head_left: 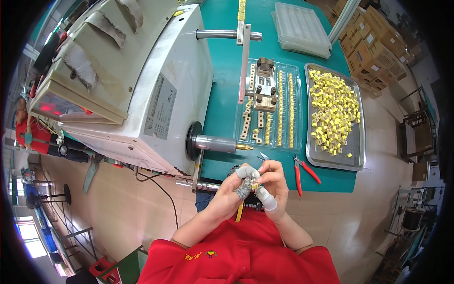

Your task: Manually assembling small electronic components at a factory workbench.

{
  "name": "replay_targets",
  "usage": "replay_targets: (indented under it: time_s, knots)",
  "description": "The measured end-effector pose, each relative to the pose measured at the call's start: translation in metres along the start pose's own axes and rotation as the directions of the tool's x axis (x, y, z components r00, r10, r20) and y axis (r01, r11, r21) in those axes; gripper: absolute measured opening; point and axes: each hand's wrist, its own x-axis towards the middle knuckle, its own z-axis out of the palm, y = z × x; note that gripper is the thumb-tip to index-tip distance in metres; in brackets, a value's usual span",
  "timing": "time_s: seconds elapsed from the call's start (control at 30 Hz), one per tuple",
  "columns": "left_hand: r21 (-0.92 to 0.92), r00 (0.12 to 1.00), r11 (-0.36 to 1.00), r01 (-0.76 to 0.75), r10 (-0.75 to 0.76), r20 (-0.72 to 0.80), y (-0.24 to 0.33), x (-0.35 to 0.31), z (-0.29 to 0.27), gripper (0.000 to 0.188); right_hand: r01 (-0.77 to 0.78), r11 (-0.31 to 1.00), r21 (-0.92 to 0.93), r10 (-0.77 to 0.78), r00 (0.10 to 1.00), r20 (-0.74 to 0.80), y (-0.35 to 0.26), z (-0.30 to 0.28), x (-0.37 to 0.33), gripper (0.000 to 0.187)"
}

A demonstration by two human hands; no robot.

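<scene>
Close in front of my red shirt, at the green table's near edge, both hands meet on a small yellow-wrapped coil bobbin (255, 183). My left hand (231, 191) pinches it from the left, grey and white coverings on the thumb and finger. From the other side my right hand (276, 182) closes its fingertips on the same bobbin; its thumb wears a white covering. Fingers hide much of the piece. Just beyond the hands, a winding machine's spindle (215, 143) ends in a brass tip. Red-handled cutters (302, 174) lie right of my right hand.
The white winding machine (156, 99) fills the left. A clear plastic tray (297, 128) holds rows of bobbins, with a metal-and-wood fixture (265, 102) on it. A metal tray (326, 161) of loose yellow bobbins stands right. Stacked clear trays (302, 28) sit at the back.
</scene>
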Motion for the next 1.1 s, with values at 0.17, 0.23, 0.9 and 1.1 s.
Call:
replay_targets:
  time_s: [0.17, 0.23, 0.9, 1.1]
  knots:
    - [0.122, 0.991, 0.985, -0.124, 0.116, 0.069, 0.001, 0.002, 0.000, 0.016, 0.006, 0.998, 0.065, -0.005, 1.000, -0.019, 0.000, 0.005, 0.001, 0.018]
    - [0.132, 0.988, 0.981, -0.141, 0.131, 0.082, 0.000, 0.002, -0.002, 0.017, 0.024, 0.998, 0.064, -0.023, 1.000, -0.019, 0.001, 0.006, 0.001, 0.018]
    - [-0.090, 0.998, 0.996, 0.000, 0.005, 0.055, 0.004, -0.001, 0.002, 0.023, 0.037, 0.999, -0.035, -0.037, 0.999, -0.016, -0.002, 0.002, 0.001, 0.022]
    - [-0.145, 0.995, 0.988, 0.048, -0.035, 0.091, 0.003, -0.003, 0.005, 0.042, 0.281, 0.791, -0.544, -0.314, 0.949, 0.033, -0.002, -0.007, 0.008, 0.026]
